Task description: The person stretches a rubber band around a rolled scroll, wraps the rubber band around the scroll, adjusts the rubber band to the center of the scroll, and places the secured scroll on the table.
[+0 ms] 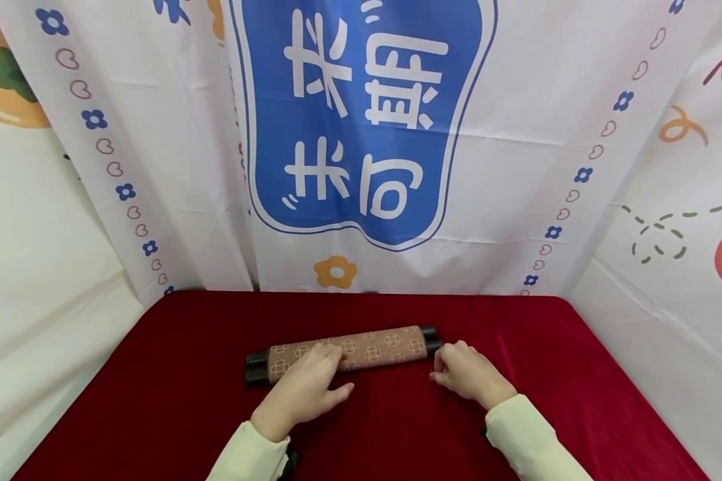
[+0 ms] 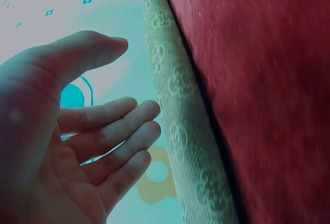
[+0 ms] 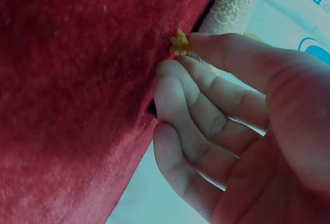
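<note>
A rolled-up scroll (image 1: 367,349) in brown cloth with a gold flower pattern lies slightly slanted on the table, black rod ends showing at both sides. My left hand (image 1: 313,384) is over its left half, thumb spread away and fingers loosely bent. In the left wrist view the fingertips (image 2: 149,131) come close to the scroll (image 2: 178,110); whether they touch it I cannot tell. Near the scroll's right end, my right hand (image 1: 466,373) has its fingers curled. The right wrist view shows a small yellow piece (image 3: 179,43) pinched at the thumb and index tips; its kind is unclear.
Dark red velvet cloth (image 1: 156,394) covers the table. White printed curtains stand behind and at both sides, the rear curtain (image 1: 517,167) meeting the table's far edge.
</note>
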`<move>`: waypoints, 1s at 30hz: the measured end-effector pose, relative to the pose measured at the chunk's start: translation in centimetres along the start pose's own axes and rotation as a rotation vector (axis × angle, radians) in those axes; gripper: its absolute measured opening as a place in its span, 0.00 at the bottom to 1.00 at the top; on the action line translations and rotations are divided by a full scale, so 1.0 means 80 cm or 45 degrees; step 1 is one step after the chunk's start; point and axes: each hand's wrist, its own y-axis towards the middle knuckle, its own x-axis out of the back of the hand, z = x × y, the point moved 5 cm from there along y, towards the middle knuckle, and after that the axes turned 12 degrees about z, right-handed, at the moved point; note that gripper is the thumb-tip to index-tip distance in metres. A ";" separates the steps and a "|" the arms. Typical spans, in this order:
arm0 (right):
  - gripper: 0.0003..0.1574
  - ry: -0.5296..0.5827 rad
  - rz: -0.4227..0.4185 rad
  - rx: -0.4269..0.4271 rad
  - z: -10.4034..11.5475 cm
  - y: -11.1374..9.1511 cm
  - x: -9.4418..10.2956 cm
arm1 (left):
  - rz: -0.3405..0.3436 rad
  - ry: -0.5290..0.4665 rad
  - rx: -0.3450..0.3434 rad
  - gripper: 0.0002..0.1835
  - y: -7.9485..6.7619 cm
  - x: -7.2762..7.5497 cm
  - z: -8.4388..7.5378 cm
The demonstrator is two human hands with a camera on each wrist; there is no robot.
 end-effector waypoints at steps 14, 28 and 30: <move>0.09 -0.026 0.016 0.125 0.021 -0.002 0.000 | 0.060 -0.023 -0.017 0.27 0.014 -0.010 -0.027; 0.05 0.048 0.058 0.326 0.063 -0.008 -0.004 | 0.030 -0.044 -0.142 0.18 0.021 -0.015 -0.046; 0.04 0.061 0.062 0.348 0.069 -0.009 -0.004 | 0.036 -0.068 -0.152 0.18 0.022 -0.015 -0.047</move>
